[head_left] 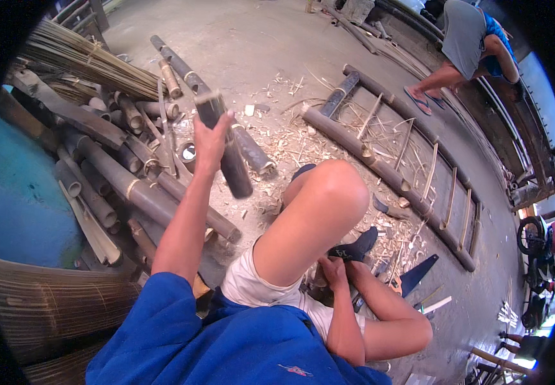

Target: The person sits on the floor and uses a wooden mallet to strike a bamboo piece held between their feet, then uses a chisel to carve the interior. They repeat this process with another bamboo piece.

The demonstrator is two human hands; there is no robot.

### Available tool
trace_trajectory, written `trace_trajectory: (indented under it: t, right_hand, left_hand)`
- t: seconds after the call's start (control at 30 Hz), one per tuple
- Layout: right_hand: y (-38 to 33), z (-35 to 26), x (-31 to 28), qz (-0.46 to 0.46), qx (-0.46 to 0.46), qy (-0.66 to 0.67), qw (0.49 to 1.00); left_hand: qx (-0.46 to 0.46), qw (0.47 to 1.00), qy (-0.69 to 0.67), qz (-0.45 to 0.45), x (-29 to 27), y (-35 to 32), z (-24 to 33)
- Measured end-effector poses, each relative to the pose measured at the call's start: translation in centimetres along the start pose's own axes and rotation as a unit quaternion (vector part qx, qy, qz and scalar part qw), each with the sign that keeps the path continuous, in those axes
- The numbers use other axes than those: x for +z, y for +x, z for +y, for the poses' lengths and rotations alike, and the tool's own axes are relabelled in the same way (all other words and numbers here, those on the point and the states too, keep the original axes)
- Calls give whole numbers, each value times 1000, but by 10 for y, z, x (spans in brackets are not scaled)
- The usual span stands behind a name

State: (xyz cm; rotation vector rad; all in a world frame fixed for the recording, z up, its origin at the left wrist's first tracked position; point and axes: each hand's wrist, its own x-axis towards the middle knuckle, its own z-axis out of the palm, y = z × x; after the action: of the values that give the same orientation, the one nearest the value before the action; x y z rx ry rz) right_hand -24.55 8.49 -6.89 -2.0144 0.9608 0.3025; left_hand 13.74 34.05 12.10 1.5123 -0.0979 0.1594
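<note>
My left hand [210,146] is wrapped round a short, dark bamboo piece [234,168], held tilted in front of me. Just beyond it, a longer bamboo pole [255,154] lies on the floor among pale shavings. Low beside my bent leg, my right hand [335,273] has its fingers curled at the edge of my black sock [359,246]. What those fingers hold, if anything, is hidden. Close by on the right lies a handsaw with a dark blade [418,274]. A curved, dark-handled tool [389,208] rests on the shavings past my knee.
A ladder-like bamboo frame [393,172] lies across the floor at right. Stacked bamboo poles [130,183] and bundled thin sticks [85,51] fill the left side, beside a blue surface [21,186]. Another person [466,45] bends over at the far right.
</note>
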Motion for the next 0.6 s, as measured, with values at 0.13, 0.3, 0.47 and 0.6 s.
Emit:
trace_trajectory:
  t: [0.13,0.3,0.47,0.6]
  right_hand:
    - [-48,-31,-51,12,23,318,948]
    - [-137,-27,-146,233,-59,341,909]
    - [-245,-62,-250,498,-97,218,834]
    - [-294,-105,-328,550,-69,278,785]
  left_hand:
    - [-128,966,225,27,-7,-10,-96]
    - [-201,937,282,42,-7,-14,-158]
    - [-227,887,381,128,7,-41,-172]
    - [-94,887,451,15,18,-108,-176]
